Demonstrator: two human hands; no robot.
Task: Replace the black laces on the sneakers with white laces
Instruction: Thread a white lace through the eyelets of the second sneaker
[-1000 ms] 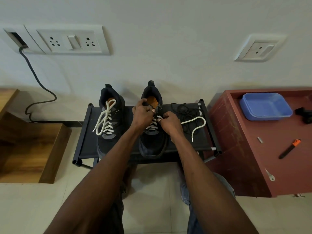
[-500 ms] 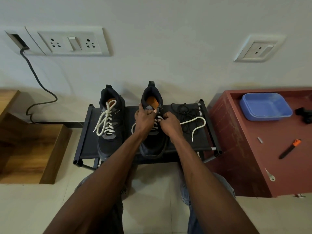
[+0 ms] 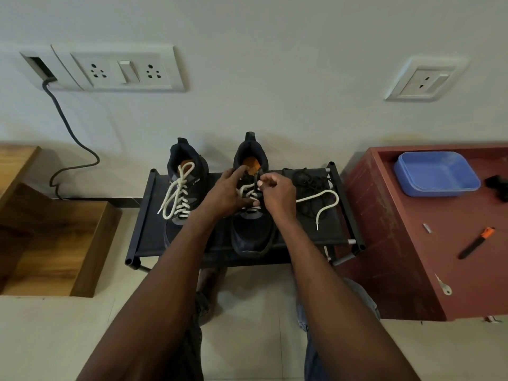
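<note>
Pale wall [image 3: 275,64] fills the far side of my view, carrying a white double socket plate [image 3: 121,70] with a dark cable [image 3: 74,138] hanging from its left end. Against it stands a low black fabric-topped shoe rack [image 3: 148,229]. On the rack I see two dark sneakers with heels to the wall: the left sneaker [image 3: 184,193] is fully threaded with a white lace. My left hand [image 3: 224,192] rests on the right sneaker [image 3: 251,235], fingers curled over its tongue area and the partly threaded white lace [image 3: 247,191]. My right hand [image 3: 277,196] pinches that lace near the upper eyelets; its loose end [image 3: 324,200] trails right across the rack. Just beyond that end lies a bundle of black laces [image 3: 308,182]. At the right stands a red-brown cabinet [image 3: 390,243] holding a blue plastic tray [image 3: 437,174] and an orange-tipped black tool [image 3: 475,243].
</note>
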